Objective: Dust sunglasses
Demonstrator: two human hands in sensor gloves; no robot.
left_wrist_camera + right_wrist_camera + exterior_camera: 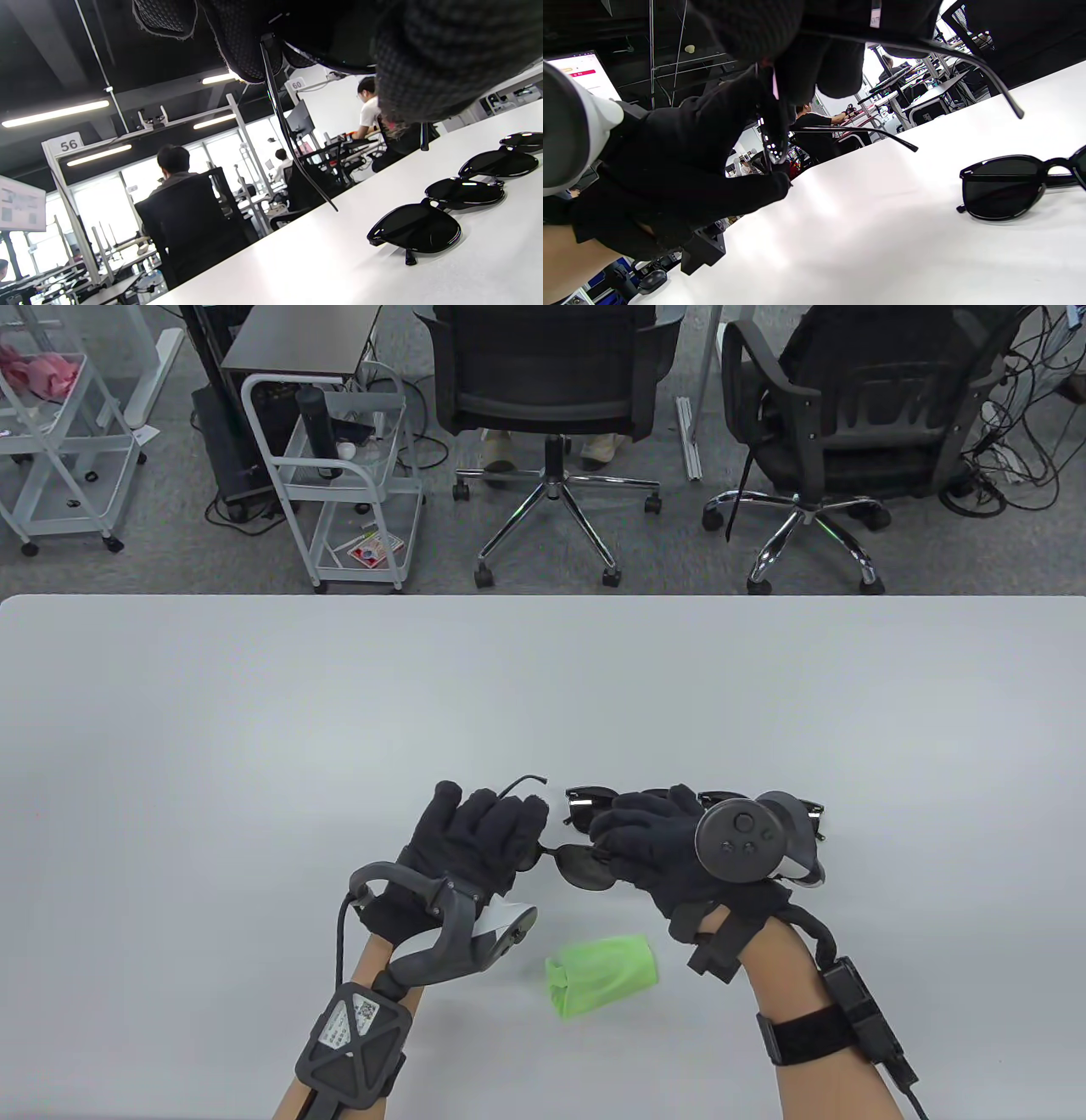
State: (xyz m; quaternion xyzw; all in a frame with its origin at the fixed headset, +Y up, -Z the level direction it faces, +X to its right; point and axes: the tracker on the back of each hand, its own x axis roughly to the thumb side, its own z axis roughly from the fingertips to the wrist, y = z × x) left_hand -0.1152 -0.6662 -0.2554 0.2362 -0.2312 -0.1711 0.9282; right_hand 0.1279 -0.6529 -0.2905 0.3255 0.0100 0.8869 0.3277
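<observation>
Sunglasses, one pair, are held above the table between both hands, at about six o'clock from the table's centre. The left hand has its fingers curled round the frame's left end, one temple arm sticking out toward twelve o'clock. The right hand pinches the frame at the other lens. Further pairs of sunglasses lie in a row on the table just beyond the right hand, at twelve to one o'clock from it.

The green cloth lies bunched at six o'clock from the held pair, touched by neither hand.

Judgement: the pair is lifted, wiping not begun. To do this step well, one hand should keep the frame by its rim or bridge, fingers off the lenses, while the other takes the cloth. Wipe each lens lightly on both faces. Keep the open temple arm from snagging on the neighbouring pairs.
</observation>
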